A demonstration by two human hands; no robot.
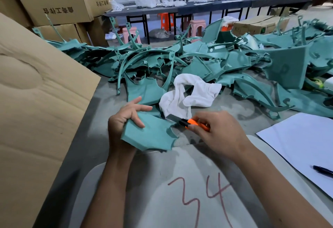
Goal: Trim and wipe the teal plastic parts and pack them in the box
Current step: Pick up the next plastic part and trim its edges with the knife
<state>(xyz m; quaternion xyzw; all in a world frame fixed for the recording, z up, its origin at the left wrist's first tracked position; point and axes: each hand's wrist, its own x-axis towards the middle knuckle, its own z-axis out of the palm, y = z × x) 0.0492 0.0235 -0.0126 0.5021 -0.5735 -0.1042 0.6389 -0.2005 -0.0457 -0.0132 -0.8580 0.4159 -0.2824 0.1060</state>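
Note:
My left hand [124,119] grips a flat teal plastic part [151,134] by its left edge, thumb below and fingers over the top. My right hand [216,134] holds an orange and black utility knife [194,123] with its tip at the part's upper right notch. A white cloth [189,94] lies crumpled on the table just beyond the part. A big heap of teal parts [198,60] covers the table's far half. A cardboard box flap [36,92] stands at my left.
White paper sheets [302,141] and a dark pen [322,171] lie at the right. Stacked cardboard cartons [54,2] rise at the back left. Pink and orange stools [196,28] and long dark tables [198,7] stand beyond. My grey apron bears a red "34".

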